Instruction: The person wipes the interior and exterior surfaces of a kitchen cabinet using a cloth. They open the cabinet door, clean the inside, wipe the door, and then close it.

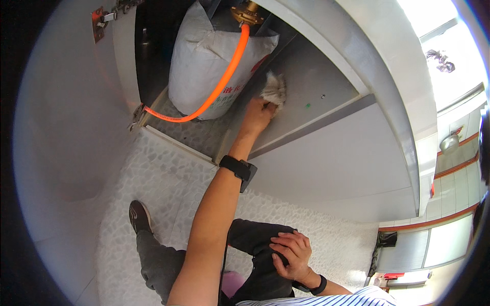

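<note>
My left hand (261, 113) reaches into an open cabinet, its fingers closed on a crumpled off-white cloth (275, 90) that lies against the grey inner side panel (306, 76). Beside it stands a white woven sack (208, 72) with red and green writing, around something bulky that is hidden. An orange gas hose (229, 72) runs from a brass regulator (248, 14) above the sack, curves down across its front and reaches the cabinet's left edge. My right hand (293, 254) rests on my dark-trousered knee, fingers slightly spread, holding nothing.
An open cabinet door (80, 114) with metal hinges stands at the left. The frame's lower rail (180, 143) crosses the opening. White cabinet fronts (329, 164) and a countertop edge (383, 69) lie to the right. Below is pebble-patterned floor (168, 183), with my shoe (139, 216) on it.
</note>
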`<move>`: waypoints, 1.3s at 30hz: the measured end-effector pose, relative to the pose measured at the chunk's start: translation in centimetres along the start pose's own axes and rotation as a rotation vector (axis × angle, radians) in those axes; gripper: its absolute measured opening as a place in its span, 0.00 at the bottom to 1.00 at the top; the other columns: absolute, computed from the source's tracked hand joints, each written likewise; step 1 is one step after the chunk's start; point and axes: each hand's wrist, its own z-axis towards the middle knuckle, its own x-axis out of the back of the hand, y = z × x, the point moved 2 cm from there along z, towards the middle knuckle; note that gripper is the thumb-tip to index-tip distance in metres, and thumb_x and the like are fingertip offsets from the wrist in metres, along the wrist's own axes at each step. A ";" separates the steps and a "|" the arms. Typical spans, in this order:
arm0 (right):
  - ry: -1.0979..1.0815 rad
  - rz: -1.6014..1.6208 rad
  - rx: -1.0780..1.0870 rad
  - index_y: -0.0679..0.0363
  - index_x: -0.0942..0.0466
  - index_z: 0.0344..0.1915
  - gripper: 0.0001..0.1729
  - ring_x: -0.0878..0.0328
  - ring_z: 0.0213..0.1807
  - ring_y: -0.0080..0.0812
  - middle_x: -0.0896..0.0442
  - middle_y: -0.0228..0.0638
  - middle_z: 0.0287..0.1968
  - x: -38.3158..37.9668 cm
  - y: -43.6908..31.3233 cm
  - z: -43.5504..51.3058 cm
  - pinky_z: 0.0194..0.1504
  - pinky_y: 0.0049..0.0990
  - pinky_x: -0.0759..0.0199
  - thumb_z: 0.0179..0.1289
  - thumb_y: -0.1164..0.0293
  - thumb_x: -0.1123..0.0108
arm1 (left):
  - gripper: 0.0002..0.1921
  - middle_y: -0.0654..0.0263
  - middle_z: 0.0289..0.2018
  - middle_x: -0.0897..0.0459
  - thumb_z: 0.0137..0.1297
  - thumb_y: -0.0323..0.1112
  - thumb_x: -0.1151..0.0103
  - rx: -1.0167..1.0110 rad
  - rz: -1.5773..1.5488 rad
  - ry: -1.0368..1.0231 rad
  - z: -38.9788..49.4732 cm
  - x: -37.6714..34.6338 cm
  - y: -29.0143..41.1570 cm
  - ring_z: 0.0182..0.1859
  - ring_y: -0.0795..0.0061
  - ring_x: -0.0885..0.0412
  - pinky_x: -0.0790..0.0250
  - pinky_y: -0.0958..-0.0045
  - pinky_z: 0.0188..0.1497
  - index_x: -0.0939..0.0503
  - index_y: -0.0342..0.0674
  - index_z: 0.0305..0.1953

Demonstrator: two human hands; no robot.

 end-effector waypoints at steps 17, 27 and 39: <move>0.017 0.018 0.050 0.56 0.17 0.39 0.14 0.22 0.55 0.37 0.16 0.33 0.47 0.2 -2.1 0.5 0.62 0.43 0.38 0.48 0.73 0.34 | 0.17 0.53 0.38 0.19 0.69 0.41 0.56 0.107 0.068 -0.097 -7.5 0.9 2.8 0.43 0.57 0.23 0.32 0.59 0.47 0.24 0.33 0.44; -0.051 -0.059 0.019 0.53 0.17 0.40 0.14 0.22 0.57 0.35 0.16 0.28 0.48 -0.9 -2.2 1.1 0.61 0.41 0.38 0.50 0.70 0.33 | 0.21 0.42 0.48 0.23 0.72 0.42 0.61 -0.291 0.336 -0.129 -4.2 0.1 -2.9 0.50 0.46 0.24 0.33 0.55 0.54 0.25 0.28 0.44; -0.070 -0.078 -0.023 0.53 0.16 0.38 0.14 0.21 0.54 0.35 0.13 0.30 0.44 -1.6 -1.3 1.4 0.59 0.39 0.36 0.47 0.70 0.34 | 0.11 0.47 0.48 0.18 0.63 0.32 0.50 0.139 0.521 -0.098 -7.8 1.5 -14.2 0.52 0.50 0.22 0.29 0.50 0.53 0.22 0.35 0.43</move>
